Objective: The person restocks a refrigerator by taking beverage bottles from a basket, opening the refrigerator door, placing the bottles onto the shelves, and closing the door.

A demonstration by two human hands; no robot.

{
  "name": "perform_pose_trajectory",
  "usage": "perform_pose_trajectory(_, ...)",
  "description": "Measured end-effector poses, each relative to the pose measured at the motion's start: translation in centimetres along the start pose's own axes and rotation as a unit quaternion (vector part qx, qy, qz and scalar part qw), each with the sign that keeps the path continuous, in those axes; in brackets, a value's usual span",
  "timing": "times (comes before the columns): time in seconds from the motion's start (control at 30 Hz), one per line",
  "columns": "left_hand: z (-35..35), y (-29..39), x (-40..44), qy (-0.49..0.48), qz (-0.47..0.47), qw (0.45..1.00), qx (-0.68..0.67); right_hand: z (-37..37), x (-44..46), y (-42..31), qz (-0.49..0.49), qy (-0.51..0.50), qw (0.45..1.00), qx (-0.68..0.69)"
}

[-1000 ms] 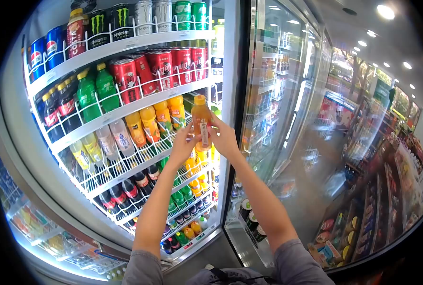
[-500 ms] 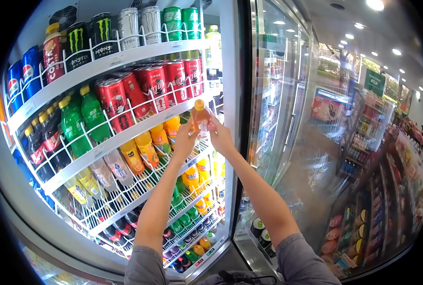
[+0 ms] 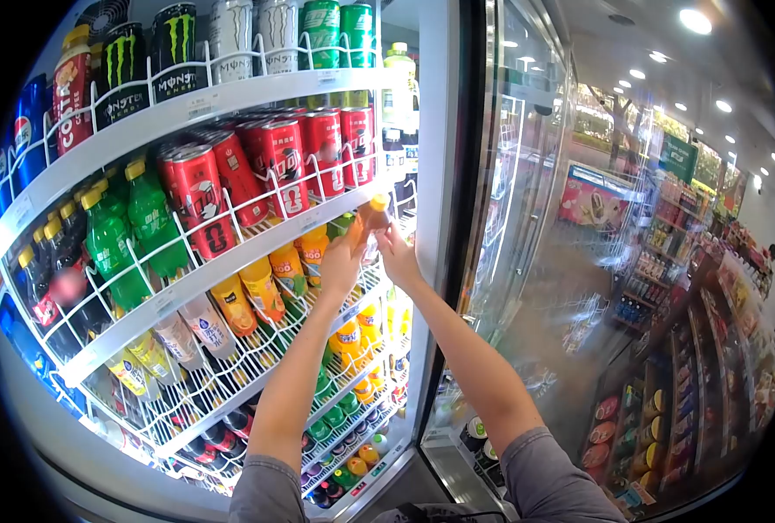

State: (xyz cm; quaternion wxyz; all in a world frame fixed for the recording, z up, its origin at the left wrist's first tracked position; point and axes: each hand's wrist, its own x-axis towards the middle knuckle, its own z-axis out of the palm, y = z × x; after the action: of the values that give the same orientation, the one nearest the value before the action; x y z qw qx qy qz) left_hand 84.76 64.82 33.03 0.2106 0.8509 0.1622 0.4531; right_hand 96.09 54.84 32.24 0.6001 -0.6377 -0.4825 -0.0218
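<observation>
At the far left, a blue can (image 3: 32,131) stands at the end of the cooler's top shelf (image 3: 143,126), with a red bottle (image 3: 72,96) just beside it, then black cans (image 3: 175,57), white cans (image 3: 232,44) and green cans (image 3: 321,37) along the wire guard. On the shelf below, dark bottles (image 3: 39,288) with yellow caps lean at the left end, followed by green bottles (image 3: 154,213) and a row of red cans (image 3: 197,200), a few of them tilted. Lower still come yellow-labelled bottles (image 3: 130,375), pale bottles (image 3: 209,327) and orange bottles (image 3: 263,292), with more green bottles standing on the racks beneath them. Across these lower racks reaches the left arm in a grey sleeve (image 3: 270,488), its left hand (image 3: 341,266) bent round the left side of an amber bottle (image 3: 372,218). That bottle is held up near the right end of the shelves, in front of them, its yellow cap uppermost and leaning slightly to the right; the fingers hide much of its body. The right hand (image 3: 398,259) grips it from the other side, fingers curled in close against it, so both hands hold the one bottle between them. Right of the hands runs the black door frame (image 3: 467,131), then a glass door (image 3: 527,218), and beyond it a green sign (image 3: 679,157), stocked shop shelves and ceiling lights (image 3: 696,21).
</observation>
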Motion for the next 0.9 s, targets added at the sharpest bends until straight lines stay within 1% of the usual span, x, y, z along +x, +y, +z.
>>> perform_pose_trajectory(0.07, 0.1, 0.4, 0.1, -0.009, -0.010, 1.000, 0.011, -0.1, -0.2, 0.2, 0.011, 0.016, 0.999, -0.028)
perform_pose_trajectory(0.1, 0.6, 0.1, 0.2, -0.051, -0.058, 0.995, 0.066, 0.0, -0.2, 0.3, 0.013, 0.015, 0.999, -0.028)
perform_pose_trajectory(0.13, 1.1, -0.2, 0.1, -0.095, -0.104, 0.983, 0.121, 0.1, -0.3, 0.4, 0.030, -0.008, 0.999, -0.033)
perform_pose_trajectory(0.17, 1.6, -0.7, -0.3, -0.097, -0.104, 0.982, 0.121, 0.1, -0.4, 0.5, 0.046, -0.029, 0.998, -0.038)
perform_pose_trajectory(0.2, 2.3, -1.7, -0.8, -0.042, -0.065, 0.984, 0.158, 0.5, -0.4, 0.3, 0.007, -0.020, 0.999, -0.034)
perform_pose_trajectory(0.23, 2.2, -1.7, -0.8, 0.017, -0.024, 0.981, 0.193, 0.9, 0.3, 1.6, 0.006, -0.029, 0.999, -0.043)
perform_pose_trajectory(0.3, 2.1, -2.1, -0.8, 0.007, -0.029, 0.977, 0.209, 2.2, 1.6, 2.8, -0.070, 0.005, 0.996, -0.063)
perform_pose_trajectory(0.33, 2.0, -2.4, -0.5, -0.017, -0.056, 0.977, 0.206, 2.3, 1.7, 2.8, -0.067, 0.002, 0.996, -0.061)
perform_pose_trajectory(0.37, 1.8, -2.7, -0.3, -0.040, -0.083, 0.975, 0.202, 2.1, 1.9, 2.8, -0.030, -0.027, 0.995, -0.090)
perform_pose_trajectory(0.4, 1.7, -2.7, -0.2, -0.040, -0.087, 0.974, 0.204, 2.1, 2.1, 3.0, 0.006, -0.057, 0.991, -0.119)
perform_pose_trajectory(0.43, 1.7, -2.5, -0.2, -0.033, -0.098, 0.975, 0.196, 2.1, 2.2, 3.1, 0.005, -0.061, 0.991, -0.118)
perform_pose_trajectory(0.5, 1.7, -2.1, -0.2, -0.026, -0.110, 0.975, 0.189, 2.5, 2.4, 4.3, 0.015, -0.106, 0.987, -0.122)
perform_pose_trajectory(0.53, 1.8, -1.9, -0.1, -0.029, -0.121, 0.973, 0.192, 3.5, 3.2, 7.5, 0.013, -0.114, 0.992, -0.054)
perform_pose_trajectory(0.57, 1.8, -1.7, 0.1, -0.033, -0.131, 0.972, 0.195, 3.5, 2.9, 7.6, 0.013, -0.114, 0.992, -0.053)
perform_pose_trajectory(0.63, 2.2, -1.7, 0.0, -0.029, -0.135, 0.971, 0.195, 3.3, 2.0, 7.3, 0.011, -0.140, 0.985, 0.098)
perform_pose_trajectory(0.67, 2.3, -1.6, 0.0, -0.010, -0.132, 0.973, 0.189, 3.3, 1.5, 7.0, -0.007, -0.109, 0.994, -0.007)
perform_pose_trajectory(0.7, 2.3, -1.5, -0.1, 0.010, -0.130, 0.974, 0.184, 3.4, 1.3, 7.0, -0.011, -0.106, 0.994, -0.007)
perform_pose_trajectory(0.77, 2.2, -1.4, -0.4, 0.004, -0.117, 0.978, 0.173, 3.7, 1.7, 6.7, 0.002, -0.097, 0.991, -0.096)
perform_pose_trajectory(0.8, 2.0, -1.3, -0.7, -0.007, -0.108, 0.981, 0.162, 4.2, 2.1, 8.3, -0.033, -0.088, 0.991, -0.094)
perform_pose_trajectory(0.83, 2.0, -1.6, -0.7, -0.003, -0.103, 0.981, 0.163, 3.8, 1.7, 6.6, -0.039, -0.084, 0.991, -0.095)
perform_pose_trajectory(0.87, 2.2, -1.8, -1.0, 0.002, -0.103, 0.979, 0.175, 3.4, 0.9, 5.1, -0.039, -0.067, 0.987, -0.140)
perform_pose_trajectory(0.9, 2.6, -2.1, -1.3, 0.006, -0.103, 0.977, 0.187, 3.5, 0.9, 5.3, -0.047, -0.062, 0.984, -0.158)
